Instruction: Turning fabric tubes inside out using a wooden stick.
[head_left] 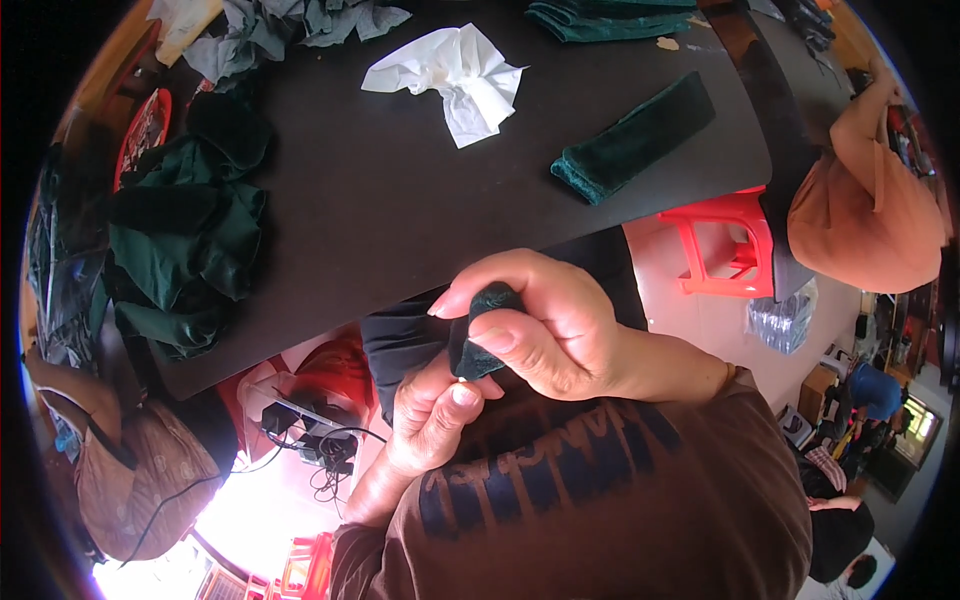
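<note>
A small piece of dark green velvet fabric (478, 357) is held up in front of my chest, just off the table's near edge. My right hand (565, 325) curls round its upper part, thumb pressed against the cloth. Below it, my left hand (432, 415) pinches the lower end between thumb and fingers. A tiny pale spot shows at the left fingertips, too small to name. Part of the cloth is hidden behind my right thumb. On the dark table (350, 190) lie a folded green velvet strip (635, 140) and a crumpled white cloth or tissue (455, 80).
Heaped green velvet (185, 235) covers the table's left side; grey fabric (270, 35) and stacked green velvet (610, 18) lie at the far edge. A red stool (725, 245) stands right of the table. Cables (330, 450) hang lower left. People sit at left (150, 480) and right (870, 215).
</note>
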